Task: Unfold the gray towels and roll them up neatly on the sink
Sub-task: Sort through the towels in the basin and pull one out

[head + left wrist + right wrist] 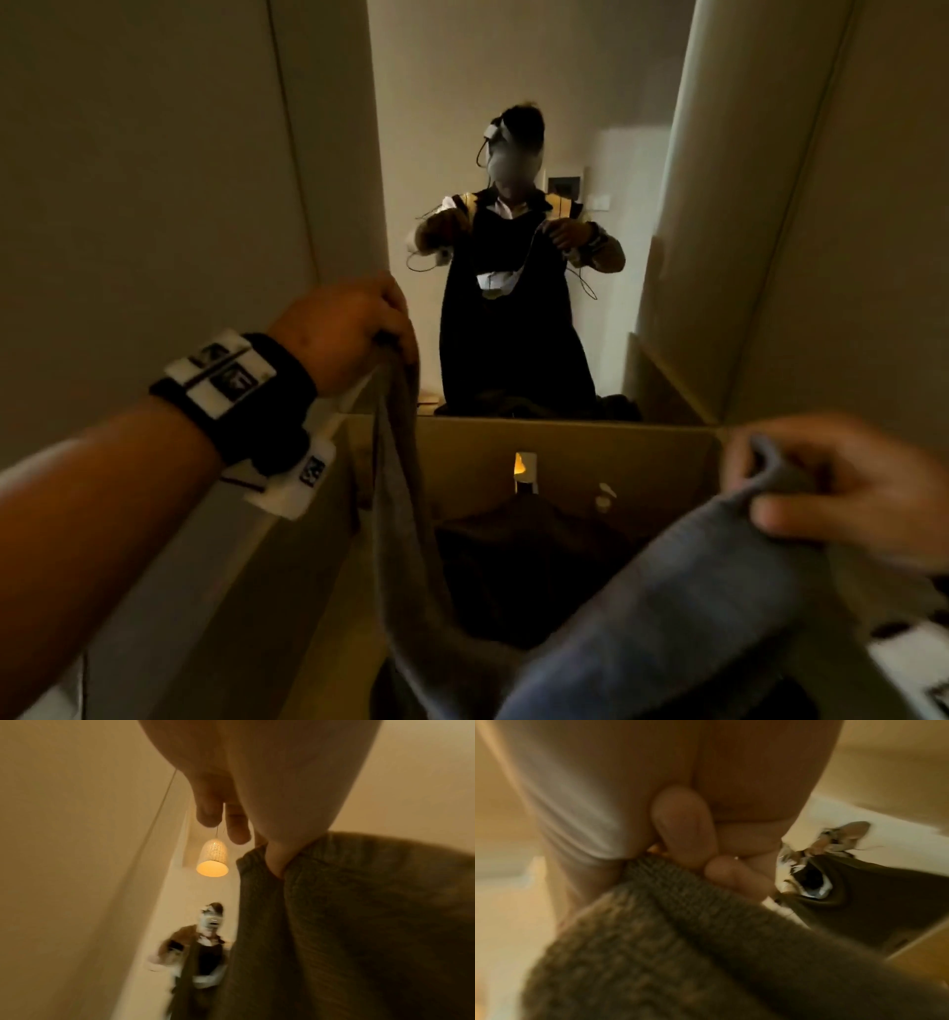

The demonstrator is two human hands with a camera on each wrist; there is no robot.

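A gray towel (667, 606) hangs spread between my two hands above the sink counter (328, 606). My left hand (354, 329) pinches one top corner at upper left, and the cloth drops from it in a narrow strip (400, 462). My right hand (832, 493) grips the other corner at the right, lower and nearer to me. In the left wrist view the towel (359, 923) hangs from the hand (277, 850). The right wrist view shows fingers (687, 833) curled over a bunched towel edge (680, 923). A darker heap of towels (529, 560) lies below in the basin area.
A mirror (513, 205) straight ahead reflects a person holding up the cloth. Walls (154, 205) close in on both sides. A faucet (524, 470) stands at the back of the counter. A lit pendant lamp (213, 860) hangs overhead in the left wrist view.
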